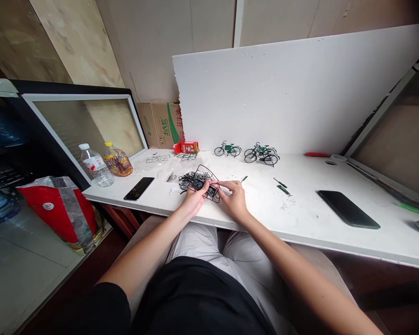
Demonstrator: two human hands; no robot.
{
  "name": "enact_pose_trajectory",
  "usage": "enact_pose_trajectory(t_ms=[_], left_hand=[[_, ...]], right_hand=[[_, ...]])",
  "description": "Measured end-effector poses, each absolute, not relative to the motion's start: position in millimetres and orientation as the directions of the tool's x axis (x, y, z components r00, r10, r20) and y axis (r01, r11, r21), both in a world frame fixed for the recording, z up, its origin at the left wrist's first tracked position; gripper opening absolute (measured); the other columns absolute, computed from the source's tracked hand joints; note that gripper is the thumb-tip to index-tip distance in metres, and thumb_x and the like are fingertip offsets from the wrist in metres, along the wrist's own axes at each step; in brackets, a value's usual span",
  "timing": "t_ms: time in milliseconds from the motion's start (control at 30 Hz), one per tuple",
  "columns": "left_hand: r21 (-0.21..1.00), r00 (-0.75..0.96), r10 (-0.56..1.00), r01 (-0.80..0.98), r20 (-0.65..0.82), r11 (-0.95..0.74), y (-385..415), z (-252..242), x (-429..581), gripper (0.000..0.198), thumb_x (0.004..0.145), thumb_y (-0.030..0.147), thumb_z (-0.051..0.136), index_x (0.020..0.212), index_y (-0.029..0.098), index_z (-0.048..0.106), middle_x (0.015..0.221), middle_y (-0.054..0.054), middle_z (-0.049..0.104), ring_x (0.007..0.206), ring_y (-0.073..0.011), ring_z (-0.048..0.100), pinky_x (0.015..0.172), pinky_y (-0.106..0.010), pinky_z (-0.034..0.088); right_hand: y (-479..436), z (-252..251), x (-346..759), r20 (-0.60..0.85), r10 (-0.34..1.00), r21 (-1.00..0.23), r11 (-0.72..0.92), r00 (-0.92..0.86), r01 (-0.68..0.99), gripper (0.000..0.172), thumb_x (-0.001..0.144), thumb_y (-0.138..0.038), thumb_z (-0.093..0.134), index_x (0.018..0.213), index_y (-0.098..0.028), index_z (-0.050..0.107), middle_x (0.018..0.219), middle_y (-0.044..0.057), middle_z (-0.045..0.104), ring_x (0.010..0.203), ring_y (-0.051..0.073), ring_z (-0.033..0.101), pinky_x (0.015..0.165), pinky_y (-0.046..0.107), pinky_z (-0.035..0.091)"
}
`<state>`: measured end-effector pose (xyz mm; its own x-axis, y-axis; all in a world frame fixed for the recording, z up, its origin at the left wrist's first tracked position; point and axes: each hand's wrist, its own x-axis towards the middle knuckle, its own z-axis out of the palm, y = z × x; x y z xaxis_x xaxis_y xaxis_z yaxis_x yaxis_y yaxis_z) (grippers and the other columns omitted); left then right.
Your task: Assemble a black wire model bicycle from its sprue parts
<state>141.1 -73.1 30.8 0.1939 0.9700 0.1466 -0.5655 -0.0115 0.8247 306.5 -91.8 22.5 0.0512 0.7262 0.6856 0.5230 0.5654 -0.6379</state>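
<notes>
Both my hands are at a black plastic parts frame [213, 191] from a model kit, held just over the table's front edge. My left hand [194, 199] is closed on its near left side, thumb on top. The fingers of my right hand [233, 195] pinch its right side; any small part between the fingertips is too small to make out. Behind the left hand lies a heap of more black kit parts [186, 179]. Several small assembled model bicycles, among them a green one [227, 149] and a black one [261, 157], stand at the back of the table.
A phone [138, 188] lies to the left, near a water bottle [96, 165] and a bottle of brown drink [118, 160]. Right of my hands are a small knife-like tool [280, 183], green scraps [284, 190] and a black phone-like slab [348, 209]. A white board [293, 93] stands behind.
</notes>
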Motion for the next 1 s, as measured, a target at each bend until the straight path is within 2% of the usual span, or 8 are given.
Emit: enact_pose_trajectory(t_ms=[233,333,467,533,633,733,867,1000], left_hand=[[0.840,0.245,0.955,-0.543,0.169,-0.010,-69.6,35.6,132.4,0.036,0.073,0.031,0.095,0.101,0.017,0.076,0.111,-0.010,0.080,0.108,-0.0252,0.075,0.095,-0.038,0.057],[0.836,0.229,0.957,-0.549,0.177,-0.023,-66.4,43.0,127.0,0.037,0.073,0.030,0.095,0.101,0.016,0.075,0.110,-0.010,0.080,0.107,-0.0255,0.076,0.101,-0.042,0.056],[0.826,0.228,0.952,-0.563,0.205,-0.043,-64.2,49.2,121.8,0.037,0.075,0.031,0.094,0.100,0.016,0.072,0.111,-0.010,0.080,0.108,-0.0258,0.077,0.106,-0.044,0.055],[0.831,0.223,0.953,-0.555,0.206,-0.050,-64.2,49.7,121.0,0.038,0.075,0.032,0.094,0.102,0.016,0.072,0.112,-0.010,0.081,0.108,-0.0262,0.077,0.105,-0.044,0.055],[0.861,0.215,0.956,-0.504,0.199,-0.066,-65.3,47.7,121.8,0.041,0.076,0.036,0.094,0.104,0.017,0.072,0.110,-0.011,0.081,0.109,-0.0284,0.076,0.100,-0.044,0.058],[0.904,0.199,0.957,-0.414,0.209,-0.112,-66.0,44.3,123.7,0.043,0.076,0.041,0.092,0.107,0.016,0.074,0.111,-0.013,0.081,0.110,-0.0306,0.076,0.095,-0.044,0.060],[0.926,0.146,0.931,-0.237,0.334,-0.295,-65.0,41.0,126.3,0.041,0.080,0.045,0.088,0.107,0.016,0.077,0.115,-0.015,0.080,0.111,-0.0302,0.075,0.101,-0.046,0.058],[0.869,0.149,0.858,-0.023,0.492,-0.494,-70.3,40.1,131.3,0.034,0.087,0.043,0.081,0.107,0.016,0.079,0.117,-0.015,0.080,0.113,-0.0295,0.075,0.107,-0.046,0.055]], right_hand=[[-91.8,21.9,305.3,0.734,0.678,-0.586,0.599,0.045,0.545,0.018,0.099,-0.032,0.068,0.108,-0.027,0.082,0.097,0.007,0.079,0.096,0.028,0.063,0.093,0.047,0.046],[-94.0,22.9,303.6,0.759,0.644,-0.583,0.612,0.090,0.535,0.019,0.098,-0.035,0.069,0.112,-0.026,0.078,0.106,0.008,0.075,0.106,0.028,0.061,0.098,0.047,0.047],[-91.6,21.1,304.3,0.705,0.657,-0.697,0.570,0.267,0.436,0.052,0.089,-0.045,0.078,0.134,-0.024,0.060,0.131,0.013,0.064,0.114,0.028,0.060,0.095,0.044,0.051],[-87.9,20.2,305.5,0.610,0.743,-0.788,0.532,0.274,0.312,0.060,0.087,-0.050,0.080,0.136,-0.023,0.058,0.128,0.013,0.066,0.108,0.026,0.063,0.087,0.040,0.053],[-82.4,20.2,306.7,0.487,0.867,-0.872,0.476,0.104,0.117,0.043,0.090,-0.057,0.074,0.112,-0.020,0.072,0.108,0.010,0.075,0.095,0.025,0.068,0.080,0.036,0.054],[-79.5,20.1,306.8,0.465,0.884,-0.886,0.463,0.049,0.032,0.038,0.090,-0.058,0.075,0.097,-0.020,0.079,0.101,0.008,0.080,0.090,0.025,0.071,0.080,0.035,0.054],[-78.2,18.2,307.4,0.476,0.876,-0.879,0.473,0.079,0.056,0.038,0.088,-0.059,0.076,0.097,-0.022,0.082,0.102,0.008,0.082,0.092,0.027,0.073,0.079,0.036,0.054],[-80.1,17.6,308.1,0.518,0.848,-0.851,0.497,0.113,0.168,0.038,0.090,-0.058,0.074,0.096,-0.023,0.084,0.098,0.008,0.082,0.086,0.026,0.071,0.076,0.036,0.052]])
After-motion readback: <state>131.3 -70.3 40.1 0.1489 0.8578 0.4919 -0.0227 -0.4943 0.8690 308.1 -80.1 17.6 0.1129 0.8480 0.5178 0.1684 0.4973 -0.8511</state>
